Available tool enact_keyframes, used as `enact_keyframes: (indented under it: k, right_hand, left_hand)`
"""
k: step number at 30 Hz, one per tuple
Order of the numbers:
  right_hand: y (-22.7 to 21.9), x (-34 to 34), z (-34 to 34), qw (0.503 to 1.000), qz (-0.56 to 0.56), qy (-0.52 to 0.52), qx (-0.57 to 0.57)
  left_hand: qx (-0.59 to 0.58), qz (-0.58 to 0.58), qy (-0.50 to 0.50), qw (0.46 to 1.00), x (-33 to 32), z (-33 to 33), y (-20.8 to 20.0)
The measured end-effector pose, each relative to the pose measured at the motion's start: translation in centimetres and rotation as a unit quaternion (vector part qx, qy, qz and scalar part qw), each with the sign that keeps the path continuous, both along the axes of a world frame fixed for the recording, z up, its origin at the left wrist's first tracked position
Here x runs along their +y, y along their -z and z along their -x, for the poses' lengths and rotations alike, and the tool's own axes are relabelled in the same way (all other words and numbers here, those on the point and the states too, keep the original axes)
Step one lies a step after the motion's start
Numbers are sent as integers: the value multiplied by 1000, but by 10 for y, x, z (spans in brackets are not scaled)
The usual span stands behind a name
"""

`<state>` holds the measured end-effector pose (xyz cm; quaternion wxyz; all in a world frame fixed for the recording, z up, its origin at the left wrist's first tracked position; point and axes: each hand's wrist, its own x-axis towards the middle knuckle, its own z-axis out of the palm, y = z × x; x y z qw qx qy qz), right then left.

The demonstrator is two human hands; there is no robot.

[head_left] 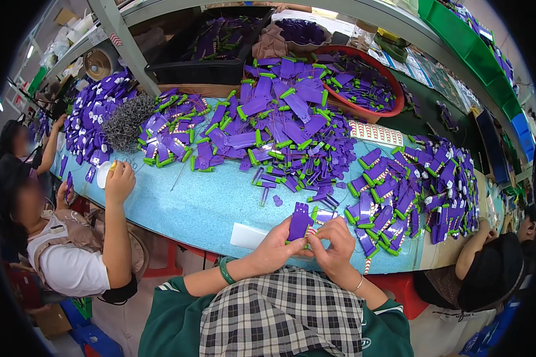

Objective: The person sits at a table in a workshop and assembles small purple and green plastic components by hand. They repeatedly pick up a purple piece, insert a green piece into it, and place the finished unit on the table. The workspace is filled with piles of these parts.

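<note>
At the near edge of the light blue tabletop, the person's left hand and right hand are meeting over one purple plastic piece. The left hand's fingers are curling closed around the lower part of the piece, thumb pressing toward the other hand; the right hand's fingers are pinching shut at the piece's bottom edge, where a bit of green is showing. The piece is standing upright between the two hands, just over the near edge, its notched top pointing toward the far side. A green bangle is sitting on the left wrist. A white card is lying flat on the tabletop just beside the left hand. A large heap of purple and green parts is filling the middle of the tabletop toward the far edge, and a second heap of stacked parts is spreading toward the right end. A red basin holding more parts is sitting at the far right. A tangle of grey wire springs is resting near the far left corner. At the left end, another person's hand is resting on the tabletop beside a small white disc.
</note>
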<state>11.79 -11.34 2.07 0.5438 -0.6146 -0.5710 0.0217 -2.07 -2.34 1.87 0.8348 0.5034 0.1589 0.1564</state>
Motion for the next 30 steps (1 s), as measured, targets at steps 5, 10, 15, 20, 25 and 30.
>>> enact_keyframes:
  k: [5,10,15,20,25,30]
  right_hand:
    - [0,-3,-2,1000,26,4,-13]
    - [2,3,1,988,107,-17,112]
    - [1,10,-5,951,188,-148,194]
    - [1,6,-1,872,207,-215,388]
    - [0,7,-7,790,160,-275,523]
    - [-9,10,-22,799,155,-202,545]
  left_hand:
    - [-3,-92,-10,996,-2,1,8]
    - [-50,48,9,998,-4,0,9]
    - [-52,357,145,921,-5,-5,19]
    - [-87,378,260,884,-2,-10,38]
    - [-77,288,239,924,8,-4,13]
    - [-55,-575,-118,808,33,10,-16]
